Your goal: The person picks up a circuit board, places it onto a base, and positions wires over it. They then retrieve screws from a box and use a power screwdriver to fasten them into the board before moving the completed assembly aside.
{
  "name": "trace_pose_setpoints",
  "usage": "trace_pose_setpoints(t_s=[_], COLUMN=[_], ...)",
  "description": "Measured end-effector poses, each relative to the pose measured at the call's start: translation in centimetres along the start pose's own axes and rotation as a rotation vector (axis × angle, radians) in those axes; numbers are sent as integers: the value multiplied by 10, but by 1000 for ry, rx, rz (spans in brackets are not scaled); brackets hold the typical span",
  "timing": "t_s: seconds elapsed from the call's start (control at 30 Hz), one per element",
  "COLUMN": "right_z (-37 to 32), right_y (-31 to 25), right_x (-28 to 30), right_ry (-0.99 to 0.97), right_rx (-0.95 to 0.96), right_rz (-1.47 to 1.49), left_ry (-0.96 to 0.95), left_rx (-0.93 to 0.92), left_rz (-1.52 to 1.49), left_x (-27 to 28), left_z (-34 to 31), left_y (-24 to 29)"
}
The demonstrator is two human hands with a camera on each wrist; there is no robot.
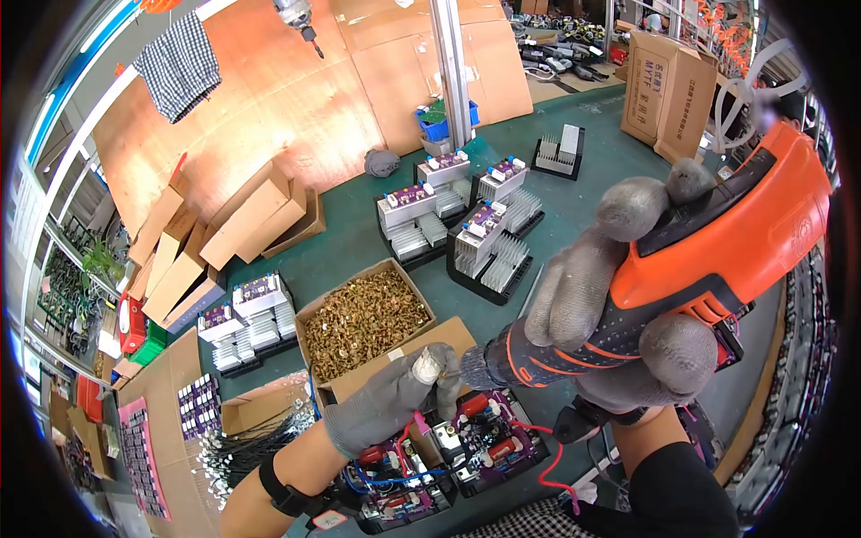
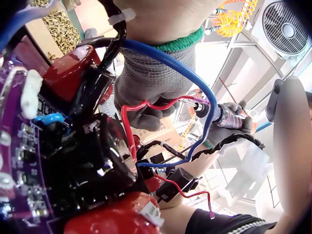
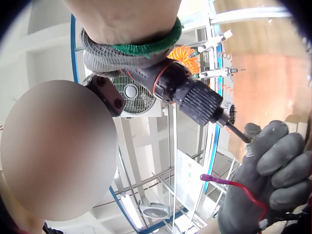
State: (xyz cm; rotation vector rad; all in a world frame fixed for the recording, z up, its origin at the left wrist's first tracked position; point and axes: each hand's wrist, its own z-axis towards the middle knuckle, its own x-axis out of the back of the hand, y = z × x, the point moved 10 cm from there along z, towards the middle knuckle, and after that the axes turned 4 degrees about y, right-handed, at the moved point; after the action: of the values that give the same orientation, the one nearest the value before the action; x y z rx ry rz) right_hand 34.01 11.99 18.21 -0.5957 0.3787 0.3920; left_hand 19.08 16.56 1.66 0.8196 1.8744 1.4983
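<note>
My gloved right hand [image 1: 583, 287] grips an orange and black cordless drill [image 1: 771, 215] round its body, chuck pointing left. The gloved left hand [image 1: 381, 408] has its thumb and fingers closed at the drill's tip. In the right wrist view, the thin bit [image 3: 236, 130] runs from the black chuck [image 3: 201, 103] to those fingertips; anything small pinched there is hidden. A red wire [image 3: 246, 190] with a purple terminal stands loose before the left hand. Below both hands lie two purple circuit boards [image 1: 502, 453] with red and black components and a blue wire [image 2: 183, 70].
An open carton of brass-coloured screws [image 1: 363, 318] stands behind the left hand. Several finned heatsinks [image 1: 489, 255] sit further back, others at left [image 1: 260, 323]. Black cables with white ends [image 1: 229, 457] and more purple boards [image 1: 199, 408] lie left. A cardboard box [image 1: 668, 94] stands back right.
</note>
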Motion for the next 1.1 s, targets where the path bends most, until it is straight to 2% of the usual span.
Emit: trace_pose_setpoints(t_s=[0.1, 0.2, 0.27, 0.4, 0.5, 0.6, 0.63, 0.7, 0.73, 0.83, 0.87, 0.97, 1.03, 1.1], right_z=[3, -1, -3, -7, -11, -12, -14, -13, -13, -19, -23, -31, -38, -38], right_y=[-1, 3, 6, 6, 9, 17, 22, 29, 31, 40, 43, 47, 52, 54], right_x=[-2, -2, -2, -6, -4, -4, -1, 1, 3, 11, 13, 10, 12, 16], right_ry=[-54, -92, -89, -35, 64, 17, -25, -88, -105, -151, -107, -180, -142, -89], right_rx=[52, 27, -14, -98, -153, -106, -76, -162, -277, -398, -433, -390, -479, -444], right_rz=[69, 116, 101, 30, 61, -91, -183, -375, -473, -542, -508, -527, -449, -460], left_ry=[-19, -34, 34, 59, 37, 104, 87, 51, -121, -307, -346, -369, -332, -303], left_rx=[-7, -3, 48, 111, 127, 71, -68, -361, -105, -189, -193, -115, -219, -313], left_rz=[0, 32, 102, 23, 134, 360, 510, 802, 843, 938, 991, 1117, 1107, 1107], left_x=[-1, -4, 0, 3, 2, 7, 7, 12, 11, -15, -18, -25, -26, -30], left_z=[-1, 0, -1, -2, 0, 5, 6, 4, 6, -2, -2, 1, 6, 7], left_y=[1, 2, -2, -14, -12, -4, 6, 25, 2, -4, -10, -10, -16, -14])
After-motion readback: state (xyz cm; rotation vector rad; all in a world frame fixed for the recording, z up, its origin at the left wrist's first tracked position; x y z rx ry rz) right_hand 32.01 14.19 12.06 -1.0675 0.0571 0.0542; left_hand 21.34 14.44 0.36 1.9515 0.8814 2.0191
